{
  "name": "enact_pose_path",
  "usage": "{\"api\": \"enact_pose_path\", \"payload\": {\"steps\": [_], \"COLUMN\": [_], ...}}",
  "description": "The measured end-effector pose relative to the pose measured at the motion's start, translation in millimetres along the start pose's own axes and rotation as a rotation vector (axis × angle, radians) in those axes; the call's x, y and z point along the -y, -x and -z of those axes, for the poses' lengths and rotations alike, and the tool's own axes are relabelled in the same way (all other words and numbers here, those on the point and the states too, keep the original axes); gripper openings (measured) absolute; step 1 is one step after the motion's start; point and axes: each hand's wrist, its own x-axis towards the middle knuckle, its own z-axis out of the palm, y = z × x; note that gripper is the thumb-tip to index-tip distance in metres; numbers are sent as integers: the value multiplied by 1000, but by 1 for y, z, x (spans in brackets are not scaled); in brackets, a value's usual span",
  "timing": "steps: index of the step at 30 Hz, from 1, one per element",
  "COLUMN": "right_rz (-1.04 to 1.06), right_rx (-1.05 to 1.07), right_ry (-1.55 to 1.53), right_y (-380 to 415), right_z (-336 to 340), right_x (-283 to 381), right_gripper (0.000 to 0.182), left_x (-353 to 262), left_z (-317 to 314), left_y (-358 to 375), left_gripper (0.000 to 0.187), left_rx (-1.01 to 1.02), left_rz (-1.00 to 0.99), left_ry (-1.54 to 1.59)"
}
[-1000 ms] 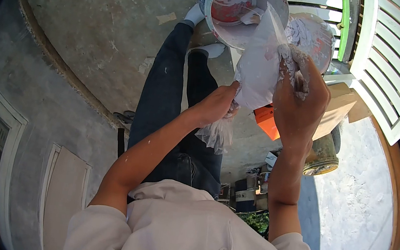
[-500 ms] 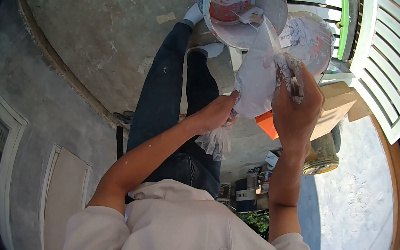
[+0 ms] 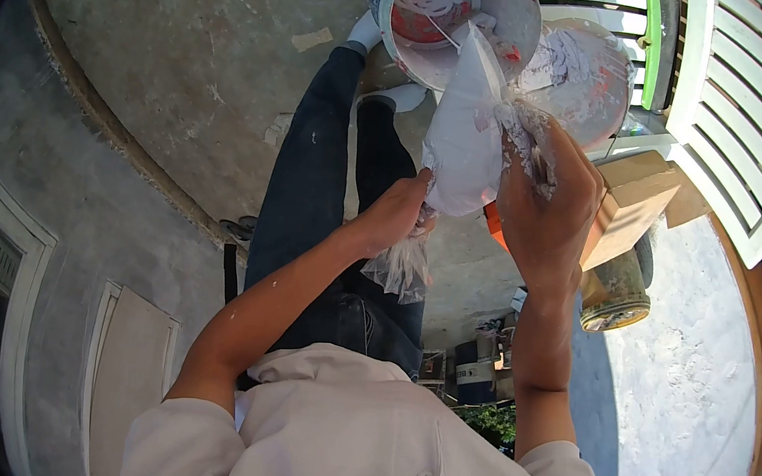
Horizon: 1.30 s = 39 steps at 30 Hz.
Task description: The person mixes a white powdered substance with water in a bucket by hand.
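A clear plastic bag (image 3: 465,144) filled with white paste hangs between my hands, its pointed corner upward near the bucket. My left hand (image 3: 396,209) is closed round the gathered lower end, and loose crumpled plastic sticks out beneath it. My right hand (image 3: 548,178), its fingers coated in white paste, is bent against the bag's right side; whether its fingertips grip the plastic is hard to make out. Just beyond the bag a large white bucket (image 3: 520,17) lies open towards me, with a red, paste-smeared container (image 3: 429,4) inside it.
Right of the bucket is a paste-covered round lid or tub (image 3: 600,84). A cardboard box (image 3: 632,207), an orange box (image 3: 494,221) and a dirty pail (image 3: 616,300) stand at the right. White slatted furniture (image 3: 747,121) fills the upper right. My legs (image 3: 309,163) extend across the floor.
Both hands and the bag have shifted left and slightly towards the bucket's lower edge. The bag's tip now sits further left in front of the bucket opening.
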Motion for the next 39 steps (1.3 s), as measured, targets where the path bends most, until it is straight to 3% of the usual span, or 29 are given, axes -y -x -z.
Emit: {"api": "enact_pose_path", "payload": {"steps": [10,13,19,22,39], "right_rz": [-38,-88,-21,-96,-47], "right_rx": [-76,-9,53,49,36], "right_ry": [2,37,40,66,79], "right_y": [0,-2,6,6,1], "right_z": [7,11,7,10,14], "right_x": [-6,1,-3,3,-12], "right_gripper": [21,29,30,31,31], "left_x": [-19,-14,-4,0,2], "left_z": [-20,-16,-10,-16,-27], "left_y": [-19,-23,-8,-9,-15], "left_gripper": [49,49,49,48,48], "left_rx": [8,11,-36,-42,31], "left_rz": [-57,-75,-71,-62,-49], "left_ry": [-33,31,57,51,85]}}
